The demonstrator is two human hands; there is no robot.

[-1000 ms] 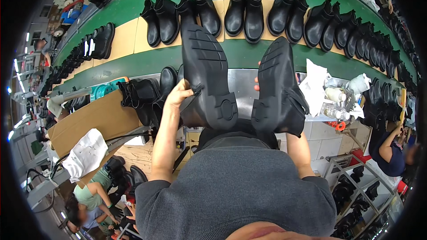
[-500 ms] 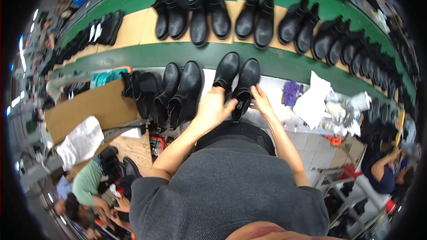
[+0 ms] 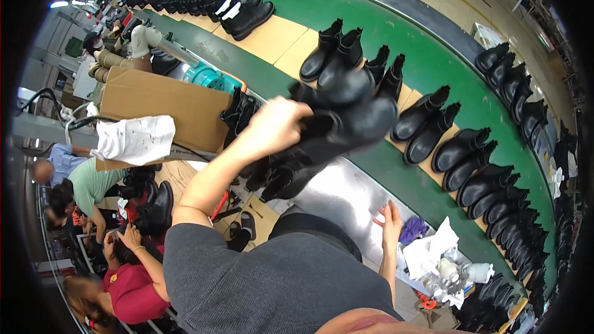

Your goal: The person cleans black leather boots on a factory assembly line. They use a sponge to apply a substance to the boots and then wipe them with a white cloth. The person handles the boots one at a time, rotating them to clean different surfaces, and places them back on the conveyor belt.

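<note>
My left hand [image 3: 275, 125] is closed on the upper ends of a pair of black ankle boots [image 3: 365, 117], smeared by motion. The pair hangs in the air, toes toward the green conveyor. Beneath and beside it, other black boots [image 3: 291, 176] stand at the near metal tabletop [image 3: 337, 192], partly hidden by my hand and the lifted pair. To the right, my right hand [image 3: 388, 218] is over the tabletop with its fingers apart and nothing in them. It is nearest to a crumpled purple cloth [image 3: 413, 230].
Pairs of black boots [image 3: 421, 117] line cardboard sheets on the green conveyor [image 3: 284, 34]. A cardboard sheet [image 3: 164, 105] and white cloth [image 3: 136, 139] lie at left. White paper [image 3: 430, 244] and clear plastic items sit at right. Several people work at lower left.
Both hands were at the boot pair on the tabletop. Now my left hand has lifted a pair toward the conveyor, and my right hand is off the boots. The view has swung left.
</note>
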